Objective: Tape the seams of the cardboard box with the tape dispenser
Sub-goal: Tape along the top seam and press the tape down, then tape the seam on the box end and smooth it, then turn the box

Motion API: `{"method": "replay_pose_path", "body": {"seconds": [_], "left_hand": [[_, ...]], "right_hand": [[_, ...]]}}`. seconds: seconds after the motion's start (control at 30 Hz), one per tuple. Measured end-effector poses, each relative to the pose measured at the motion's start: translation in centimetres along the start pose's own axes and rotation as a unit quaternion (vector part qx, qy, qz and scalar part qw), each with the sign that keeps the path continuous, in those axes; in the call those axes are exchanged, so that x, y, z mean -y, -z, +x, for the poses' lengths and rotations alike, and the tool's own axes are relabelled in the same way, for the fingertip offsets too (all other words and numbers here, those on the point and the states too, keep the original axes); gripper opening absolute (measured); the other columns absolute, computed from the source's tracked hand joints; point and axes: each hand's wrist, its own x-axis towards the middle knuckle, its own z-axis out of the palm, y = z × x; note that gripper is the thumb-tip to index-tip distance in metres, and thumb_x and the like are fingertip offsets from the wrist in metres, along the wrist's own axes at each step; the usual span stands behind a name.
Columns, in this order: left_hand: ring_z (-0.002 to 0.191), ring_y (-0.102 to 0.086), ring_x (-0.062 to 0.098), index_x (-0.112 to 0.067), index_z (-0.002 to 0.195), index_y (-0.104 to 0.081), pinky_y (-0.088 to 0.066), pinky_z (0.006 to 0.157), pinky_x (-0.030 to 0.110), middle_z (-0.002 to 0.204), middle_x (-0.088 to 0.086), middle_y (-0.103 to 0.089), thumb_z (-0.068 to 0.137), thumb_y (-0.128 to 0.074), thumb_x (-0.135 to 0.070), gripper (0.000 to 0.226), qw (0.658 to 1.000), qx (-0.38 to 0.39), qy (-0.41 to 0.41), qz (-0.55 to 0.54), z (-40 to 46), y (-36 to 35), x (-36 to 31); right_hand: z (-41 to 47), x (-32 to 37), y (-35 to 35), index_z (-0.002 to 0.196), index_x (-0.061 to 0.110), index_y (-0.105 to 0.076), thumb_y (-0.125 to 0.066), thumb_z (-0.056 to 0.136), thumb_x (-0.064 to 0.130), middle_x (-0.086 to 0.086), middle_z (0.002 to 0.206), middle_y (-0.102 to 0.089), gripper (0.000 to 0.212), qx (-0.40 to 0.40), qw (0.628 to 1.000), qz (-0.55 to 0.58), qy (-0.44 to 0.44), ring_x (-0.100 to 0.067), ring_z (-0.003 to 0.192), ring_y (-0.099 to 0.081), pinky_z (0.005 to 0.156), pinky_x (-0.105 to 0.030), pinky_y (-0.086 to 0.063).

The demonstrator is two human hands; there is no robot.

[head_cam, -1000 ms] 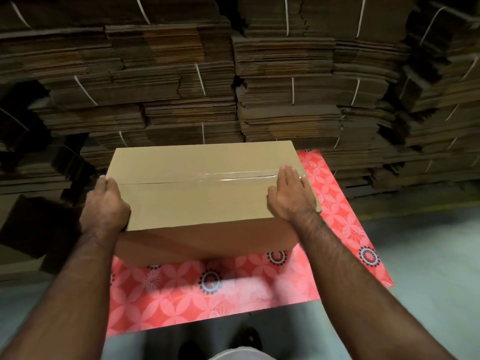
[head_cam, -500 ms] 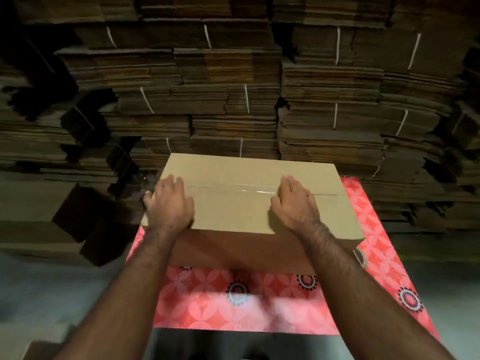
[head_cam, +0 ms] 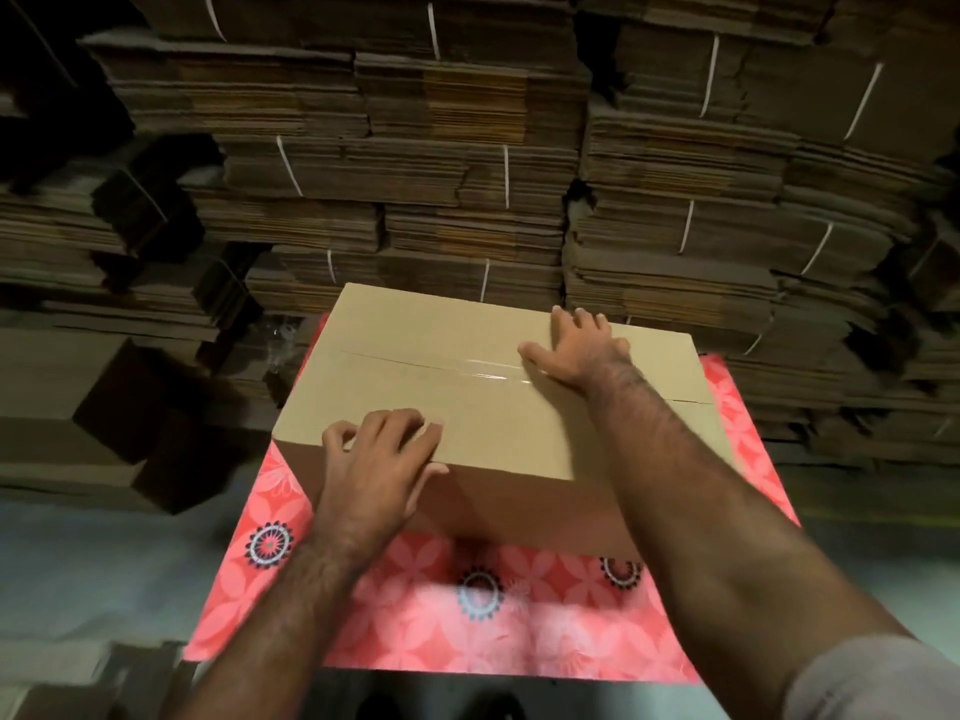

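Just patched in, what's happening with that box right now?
A person has both hands on a closed cardboard box that sits on a red flowered mat. The left hand rests over the near top edge; the right hand lies flat by the far end of the centre seam. Clear tape already runs along that seam. No tape dispenser is in view.

The cardboard box (head_cam: 498, 402) now sits turned on the pink flowered tabletop (head_cam: 519, 626), its taped seam (head_cam: 467, 374) running at a slant instead of level across the view. The left hand (head_cam: 382, 467) has come off the box's left end to the near top edge, fingers bent over it. The right hand (head_cam: 576, 348) has moved from the near side to the far edge, lying flat with fingers spread.
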Motion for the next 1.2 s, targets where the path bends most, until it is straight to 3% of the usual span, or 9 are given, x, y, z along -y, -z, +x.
{"method": "replay_pose_path", "body": {"seconds": [0.23, 0.33, 0.4, 0.47, 0.63, 0.73, 0.93, 1.07, 1.2], "left_hand": [[0.092, -0.052, 0.029, -0.029, 0.118, -0.065, -0.036, 0.075, 0.043, 0.099, 0.004, -0.055, 0.081, -0.072, -0.044, 0.04, 0.986, 0.027, 0.163, 0.006, 1.5, 0.9, 1.1], [0.114, -0.054, 0.033, -0.016, 0.151, -0.033, -0.049, 0.09, 0.045, 0.127, 0.014, -0.053, 0.086, -0.049, -0.059, 0.08, 0.932, 0.11, 0.29, -0.188, 0.6, 1.5, -3.3], [0.141, -0.034, 0.034, -0.014, 0.158, 0.004, -0.037, 0.11, 0.039, 0.159, 0.019, -0.018, 0.088, -0.055, -0.062, 0.104, 0.87, 0.164, 0.318, -0.34, -0.1, 1.4, -7.2], [0.152, -0.004, 0.032, -0.018, 0.151, 0.028, -0.018, 0.115, 0.031, 0.162, 0.016, 0.023, 0.087, -0.061, -0.059, 0.117, 0.833, 0.194, 0.328, -0.402, -0.1, 1.2, -10.8], [0.151, 0.004, 0.036, -0.023, 0.153, 0.024, -0.017, 0.119, 0.04, 0.156, 0.024, 0.031, 0.082, -0.067, -0.06, 0.121, 0.778, 0.182, 0.412, -0.439, 3.4, 0.3, -12.1], [0.151, -0.005, 0.037, -0.023, 0.157, 0.009, -0.028, 0.118, 0.047, 0.161, 0.024, 0.02, 0.078, -0.073, -0.06, 0.12, 0.784, 0.146, 0.439, -0.414, 5.6, -0.8, -10.1], [0.123, -0.056, 0.031, -0.022, 0.138, -0.042, -0.052, 0.1, 0.043, 0.135, 0.013, -0.054, 0.027, -0.067, -0.094, 0.134, 0.848, 0.148, 0.385, -0.332, 9.5, -6.0, -2.8], [0.134, -0.047, 0.029, -0.012, 0.148, -0.037, -0.04, 0.112, 0.038, 0.146, 0.014, -0.047, 0.053, -0.081, -0.067, 0.118, 0.893, 0.175, 0.3, -0.286, 11.2, -1.4, -4.6], [0.125, -0.05, 0.037, -0.012, 0.138, -0.049, -0.044, 0.101, 0.039, 0.137, 0.019, -0.05, 0.078, -0.073, -0.058, 0.08, 0.93, 0.194, 0.254, -0.18, 12.7, -0.6, -5.0]], "right_hand": [[0.3, -2.7, 0.8, 0.157, 0.039, -0.015, -0.043, 0.083, 0.081, -0.005, 0.165, -0.015, 0.089, 0.01, 1.0, -0.011, 0.006, -0.033, 0.149, -0.017, 0.115, -0.068, -0.012], [0.2, -5.0, 1.1, 0.156, 0.044, -0.013, -0.04, 0.082, 0.083, -0.005, 0.165, -0.014, 0.088, 0.011, 1.0, -0.014, -0.015, -0.034, 0.149, -0.017, 0.115, -0.069, -0.008], [0.2, -6.4, 1.3, 0.155, 0.047, -0.012, -0.039, 0.082, 0.084, -0.007, 0.165, -0.013, 0.086, 0.024, 0.999, -0.005, -0.028, -0.035, 0.15, -0.016, 0.114, -0.069, -0.007], [-0.2, -6.9, 1.4, 0.155, 0.047, -0.013, -0.039, 0.083, 0.084, -0.007, 0.165, -0.014, 0.085, 0.028, 0.999, -0.004, -0.02, -0.035, 0.149, -0.017, 0.114, -0.069, -0.007], [-1.2, -8.6, 1.3, 0.155, 0.044, -0.017, -0.048, 0.081, 0.08, -0.01, 0.164, -0.017, 0.087, 0.04, 0.999, 0.014, -0.005, -0.037, 0.148, -0.02, 0.116, -0.066, -0.014], [-2.7, -10.7, 0.6, 0.156, 0.035, -0.022, -0.057, 0.081, 0.072, -0.014, 0.161, -0.027, 0.09, 0.043, 0.997, 0.06, 0.027, -0.033, 0.146, -0.027, 0.116, -0.05, -0.029], [-8.0, -12.5, -1.9, 0.141, 0.023, -0.041, -0.064, 0.078, 0.068, -0.014, 0.126, -0.053, 0.08, 0.007, 0.993, 0.093, 0.069, -0.032, 0.117, -0.053, 0.089, -0.036, -0.045], [-11.1, -11.8, -4.1, 0.132, 0.014, -0.037, -0.056, 0.068, 0.075, -0.015, 0.115, -0.057, 0.091, 0.007, 0.986, 0.147, 0.074, -0.035, 0.106, -0.057, 0.082, -0.036, -0.045], [-13.0, -10.3, -5.9, 0.143, 0.012, -0.029, -0.062, 0.069, 0.069, -0.013, 0.123, -0.06, 0.099, -0.013, 0.971, 0.222, 0.091, -0.034, 0.112, -0.058, 0.085, -0.034, -0.046]]}}
